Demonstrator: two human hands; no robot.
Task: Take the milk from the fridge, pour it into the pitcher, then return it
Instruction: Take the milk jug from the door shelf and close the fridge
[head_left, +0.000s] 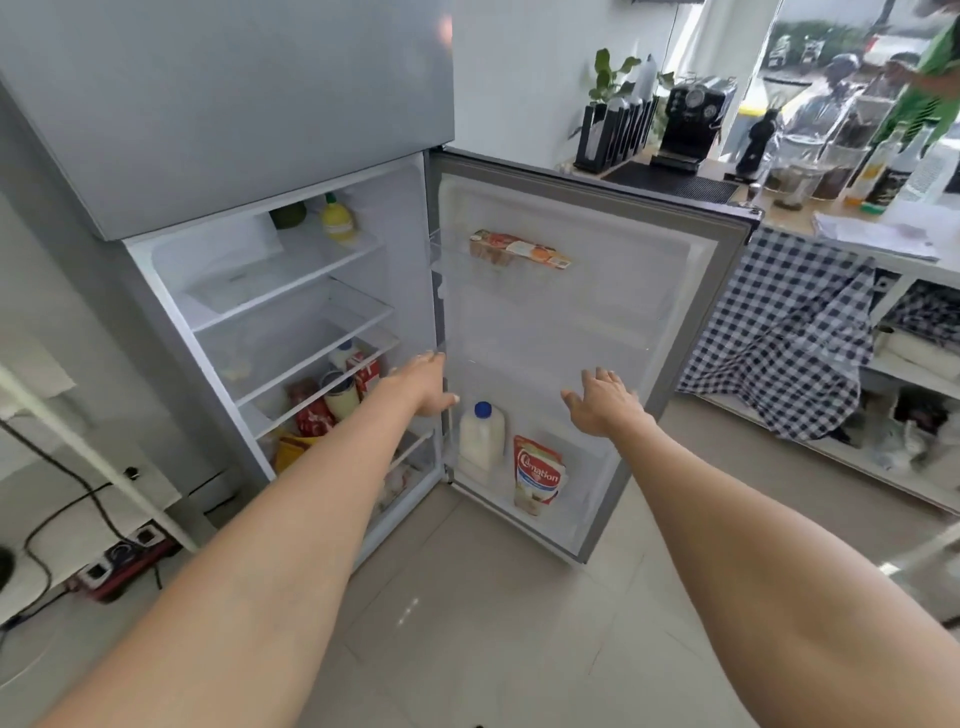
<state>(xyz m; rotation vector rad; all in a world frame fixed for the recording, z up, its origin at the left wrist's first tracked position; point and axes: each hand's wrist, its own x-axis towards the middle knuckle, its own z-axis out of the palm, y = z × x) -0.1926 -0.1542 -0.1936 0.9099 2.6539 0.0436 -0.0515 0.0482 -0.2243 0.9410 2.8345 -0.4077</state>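
Observation:
The fridge door (597, 312) stands wide open. A white milk jug (482, 441) with a blue cap stands upright in the bottom door bin, beside a red and white Carnation pouch (537, 475). My left hand (423, 382) reaches toward the hinge side just above and left of the jug, fingers apart, holding nothing. My right hand (602, 400) hovers in front of the inner door, to the right of and above the jug, fingers spread and empty. No pitcher is in view.
Fridge shelves (291, 312) hold a yellow lemon bottle, cans and packets. A carton lies in the upper door bin (519, 249). To the right, a counter (779, 213) with a coffee machine, jars and bottles, a checked cloth below. Cables and a power strip lie at the left.

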